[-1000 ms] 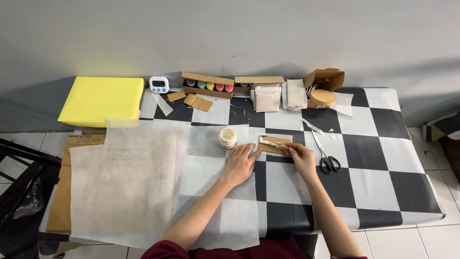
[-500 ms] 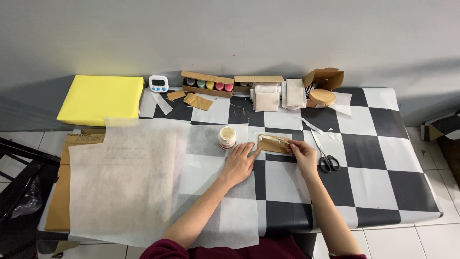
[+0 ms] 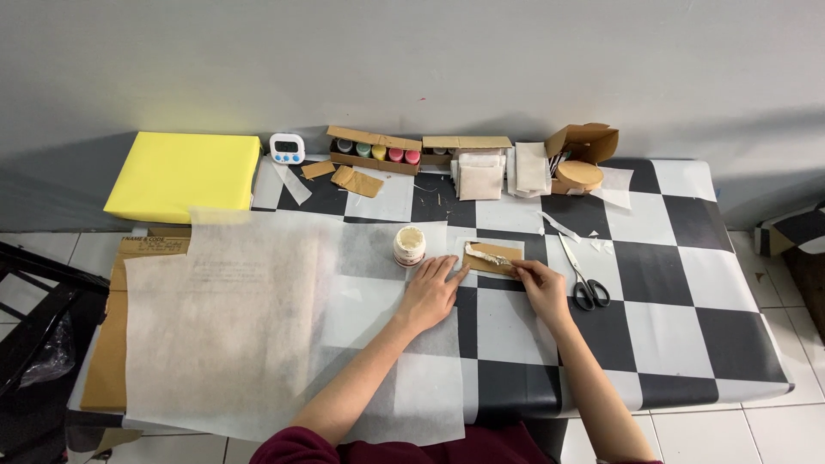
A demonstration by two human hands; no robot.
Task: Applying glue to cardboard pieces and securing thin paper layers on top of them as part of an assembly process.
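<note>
A small brown cardboard piece [image 3: 497, 259] lies on the checkered table [image 3: 679, 301], with a streak of white paste across its top. My right hand [image 3: 543, 288] rests at the piece's right end, its fingertips pinched on a thin spreader stick that lies over the paste. My left hand [image 3: 431, 290] lies flat on a sheet of translucent white paper [image 3: 258, 326], fingers spread, fingertips against the cardboard's left edge. An open round jar of pale paste [image 3: 409, 245] stands just left of the cardboard.
Black-handled scissors [image 3: 584, 279] lie right of my right hand. At the back are a yellow block [image 3: 185, 174], a small white timer [image 3: 287, 148], a cardboard tray of coloured paint pots [image 3: 375, 151], folded white packets [image 3: 481, 176] and an open box [image 3: 584, 155]. Flat cardboard [image 3: 107, 361] sits under the paper at the left.
My right hand has drawn the stick a little to the right along the cardboard, leaving a white paste streak. My left hand has hardly moved.
</note>
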